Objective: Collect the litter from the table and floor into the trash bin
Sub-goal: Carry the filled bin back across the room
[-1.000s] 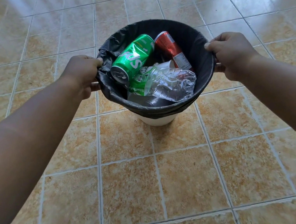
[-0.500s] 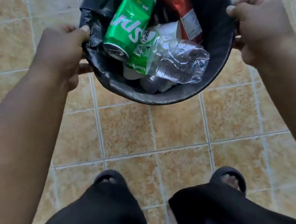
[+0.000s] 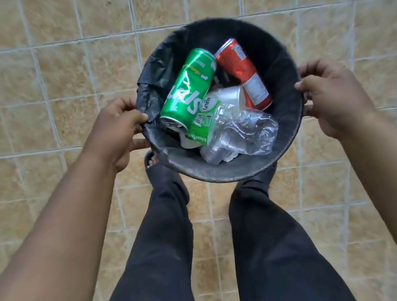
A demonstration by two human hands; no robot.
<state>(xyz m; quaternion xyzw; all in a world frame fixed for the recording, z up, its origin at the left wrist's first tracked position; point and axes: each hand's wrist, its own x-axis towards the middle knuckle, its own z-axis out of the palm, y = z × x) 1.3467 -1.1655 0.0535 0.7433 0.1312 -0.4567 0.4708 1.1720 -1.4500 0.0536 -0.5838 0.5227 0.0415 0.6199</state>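
Note:
I hold a round trash bin [image 3: 280, 64] lined with a black bag above my legs. My left hand [image 3: 116, 132] grips its left rim and bag edge. My right hand [image 3: 331, 95] grips the right rim. Inside lie a green soda can [image 3: 187, 89], a red soda can [image 3: 242, 73], a crushed clear plastic bottle [image 3: 238, 131] with a green label, and a white cup [image 3: 229, 97] partly buried under them.
Beige tiled floor [image 3: 28, 99] spreads all around. My legs in dark trousers [image 3: 162, 260] and dark sandals stand directly below the bin, partly hidden by it.
The bin has come closer to my body and lower in view, now over my feet. My gaze has tilted further down, showing both legs. Both hands keep their grip.

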